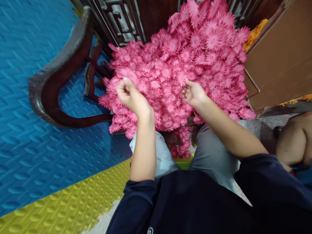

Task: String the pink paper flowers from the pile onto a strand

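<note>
A heap of pink fabric flowers (195, 61) lies piled on the seat of a dark wooden chair (60, 84). At the heap's near left edge, the left hand (130, 96) pinches one pink flower (128, 74). The right hand (193, 93) rests on the heap's middle, fingers loosely curled among the blooms. A brown cardboard box (280, 55) stands right of the heap.

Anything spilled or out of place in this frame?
Yes: some pink fabric flower heads have spilled off the big pink flower pile, lying low between the person's knees. Both hands are at the pile's near edge.
</note>
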Action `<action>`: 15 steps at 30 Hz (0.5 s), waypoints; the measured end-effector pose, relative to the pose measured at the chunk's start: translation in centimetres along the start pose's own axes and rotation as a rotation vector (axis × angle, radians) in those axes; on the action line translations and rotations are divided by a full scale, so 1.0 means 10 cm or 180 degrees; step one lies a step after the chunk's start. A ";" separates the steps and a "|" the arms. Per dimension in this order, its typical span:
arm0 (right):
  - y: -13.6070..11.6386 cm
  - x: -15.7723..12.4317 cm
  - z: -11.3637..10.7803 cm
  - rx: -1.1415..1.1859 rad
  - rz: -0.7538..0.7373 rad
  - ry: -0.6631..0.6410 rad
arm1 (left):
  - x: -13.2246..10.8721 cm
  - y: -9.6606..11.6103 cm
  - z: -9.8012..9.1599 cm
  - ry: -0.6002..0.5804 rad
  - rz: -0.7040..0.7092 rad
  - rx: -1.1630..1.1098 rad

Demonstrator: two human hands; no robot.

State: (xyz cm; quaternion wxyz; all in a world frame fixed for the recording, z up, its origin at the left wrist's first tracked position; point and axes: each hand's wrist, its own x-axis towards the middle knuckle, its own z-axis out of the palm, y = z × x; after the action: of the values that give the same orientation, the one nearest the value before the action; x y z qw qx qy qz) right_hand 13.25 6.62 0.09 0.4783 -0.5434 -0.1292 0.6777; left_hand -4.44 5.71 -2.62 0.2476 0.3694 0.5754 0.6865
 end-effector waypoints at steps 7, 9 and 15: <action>-0.02 -0.05 -0.03 -0.0295 -0.0008 -0.0430 | -0.03 0.03 0.13 0.0403 -0.0755 -0.0116; 0.03 -0.09 0.00 -0.0378 -0.0106 -0.0591 | -0.12 0.06 0.20 0.0000 -0.0585 0.0105; 0.12 -0.10 0.03 -0.0626 -0.0351 -0.0790 | -0.29 0.22 0.24 -0.0540 0.0063 0.0351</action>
State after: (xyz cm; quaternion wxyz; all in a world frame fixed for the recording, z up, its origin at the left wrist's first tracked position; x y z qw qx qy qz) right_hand 12.38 5.28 -0.01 0.4397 -0.4918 -0.2826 0.6964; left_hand -0.56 4.45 -0.95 0.2678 0.4450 0.5855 0.6224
